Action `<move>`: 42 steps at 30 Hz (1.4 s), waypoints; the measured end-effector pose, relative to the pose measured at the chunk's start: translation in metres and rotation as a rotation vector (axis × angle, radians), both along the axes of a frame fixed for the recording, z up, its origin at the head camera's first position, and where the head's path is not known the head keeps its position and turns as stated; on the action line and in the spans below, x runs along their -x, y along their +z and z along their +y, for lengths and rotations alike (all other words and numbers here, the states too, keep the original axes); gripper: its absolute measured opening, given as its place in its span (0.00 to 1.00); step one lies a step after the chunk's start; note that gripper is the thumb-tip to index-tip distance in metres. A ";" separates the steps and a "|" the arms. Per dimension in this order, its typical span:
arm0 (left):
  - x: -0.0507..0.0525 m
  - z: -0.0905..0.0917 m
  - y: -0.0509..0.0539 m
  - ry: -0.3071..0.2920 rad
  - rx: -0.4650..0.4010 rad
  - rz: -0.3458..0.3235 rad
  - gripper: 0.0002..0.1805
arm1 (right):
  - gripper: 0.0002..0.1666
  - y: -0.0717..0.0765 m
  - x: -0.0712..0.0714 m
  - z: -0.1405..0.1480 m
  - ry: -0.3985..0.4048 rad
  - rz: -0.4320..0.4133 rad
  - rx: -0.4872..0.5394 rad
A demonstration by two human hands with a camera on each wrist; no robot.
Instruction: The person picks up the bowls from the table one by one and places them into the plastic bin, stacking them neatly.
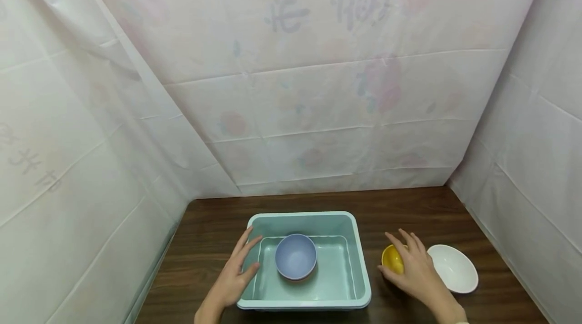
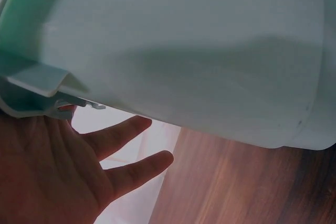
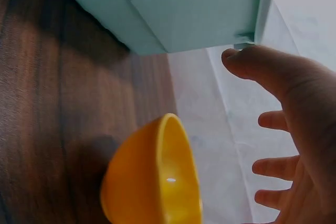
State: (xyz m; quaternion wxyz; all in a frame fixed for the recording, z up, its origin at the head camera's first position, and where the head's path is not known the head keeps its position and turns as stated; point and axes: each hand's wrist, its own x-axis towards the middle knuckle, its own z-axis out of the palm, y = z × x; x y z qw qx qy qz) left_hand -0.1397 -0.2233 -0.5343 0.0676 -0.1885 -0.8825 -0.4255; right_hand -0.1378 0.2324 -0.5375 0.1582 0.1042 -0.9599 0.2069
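Observation:
A pale green plastic basin (image 1: 318, 305) stands on the dark wooden table, with a blue-purple bowl (image 1: 295, 257) inside it; the edge of something else shows just under that bowl. At the basin's left rim is my left hand (image 1: 233, 276), fingers spread and loosely bent; the left wrist view shows the palm beside the outer wall. My right hand (image 1: 416, 268) hovers over a small yellow bowl (image 3: 136, 177), thumb and fingers apart. In the right wrist view a gap separates the fingers from the yellow bowl. Just right of that hand lies a white oval bowl (image 1: 453, 269).
The brown wooden tabletop (image 1: 204, 243) reaches back to a hanging white sheet (image 1: 318, 111) with faint prints. More white sheeting encloses the left side (image 1: 82, 177) and the right side (image 1: 532, 172).

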 end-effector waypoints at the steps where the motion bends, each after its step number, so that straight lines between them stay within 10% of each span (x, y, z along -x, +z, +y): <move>1: 0.000 0.000 0.000 0.003 0.003 0.001 0.28 | 0.47 -0.002 0.000 0.000 0.001 0.004 0.002; 42: 0.001 0.000 -0.004 0.005 -0.011 0.018 0.28 | 0.46 -0.043 0.003 0.006 -0.046 -0.109 -0.040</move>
